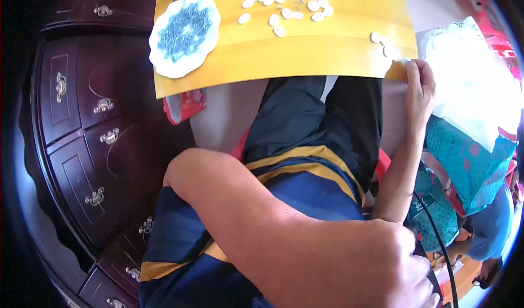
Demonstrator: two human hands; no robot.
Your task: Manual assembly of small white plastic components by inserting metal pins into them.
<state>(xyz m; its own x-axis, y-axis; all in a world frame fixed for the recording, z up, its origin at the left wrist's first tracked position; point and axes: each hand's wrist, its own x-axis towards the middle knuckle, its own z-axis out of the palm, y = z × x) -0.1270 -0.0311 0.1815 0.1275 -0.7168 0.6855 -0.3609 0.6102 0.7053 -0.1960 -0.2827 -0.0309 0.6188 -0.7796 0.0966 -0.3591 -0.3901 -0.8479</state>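
Note:
My left forearm crosses low over my lap, and my left hand [401, 270] is curled closed at the lower right, close to a black cable [439, 237]; whatever its fingers hold is hidden. At the near right corner of the yellow tabletop [305, 51], my right hand [422, 84] is closed, thumb and fingers together beside a small pale bit [403, 62]. Two small white rounded pieces [375, 37] lie just left of that hand. Farther back, several similar white pieces [286, 13] are scattered. On the left stands a white scalloped plate [164, 67] heaped with small blue-grey slivers [185, 30].
Dark wooden drawers [90, 106] line the left side. A white plastic bag [464, 73] and teal bags [469, 160] stand at my right. Beyond them, a person in a blue top [491, 220] is at a wooden surface. A red object [191, 105] shows below the table.

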